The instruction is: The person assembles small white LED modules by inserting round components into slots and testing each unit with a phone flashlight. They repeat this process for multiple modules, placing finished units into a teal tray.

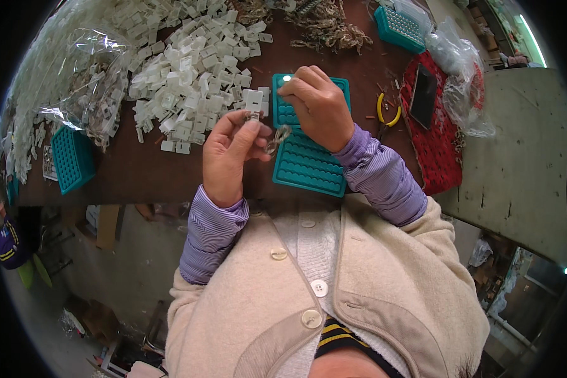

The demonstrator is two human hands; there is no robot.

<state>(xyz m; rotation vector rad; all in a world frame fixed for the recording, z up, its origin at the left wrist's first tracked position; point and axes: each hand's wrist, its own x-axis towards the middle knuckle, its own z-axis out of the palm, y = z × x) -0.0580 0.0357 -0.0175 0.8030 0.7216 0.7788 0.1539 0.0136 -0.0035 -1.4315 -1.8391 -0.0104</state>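
Observation:
My left hand (230, 151) pinches a small white plastic piece (253, 101) with a slot in it, holding it upright between thumb and fingers. A coiled thin cord (277, 140) hangs beside those fingers, over the edge of the teal trays. My right hand (318, 104) is bent over the far teal tray (341, 84), its fingers curled and closed together. Whatever those fingertips may hold is hidden. Close to them a small round white piece (287, 78) shows on the far tray. Nearer to me lies a second teal tray (309, 165) with rows of round pockets.
A big heap of white plastic pieces (189, 75) covers the left, with a clear bag (97, 82) and a teal rack (72, 160). Cord bundles (331, 28) lie behind. Rightward are yellow-handled pliers (389, 113), a phone (423, 97) on red cloth (431, 157), and another teal rack (400, 28).

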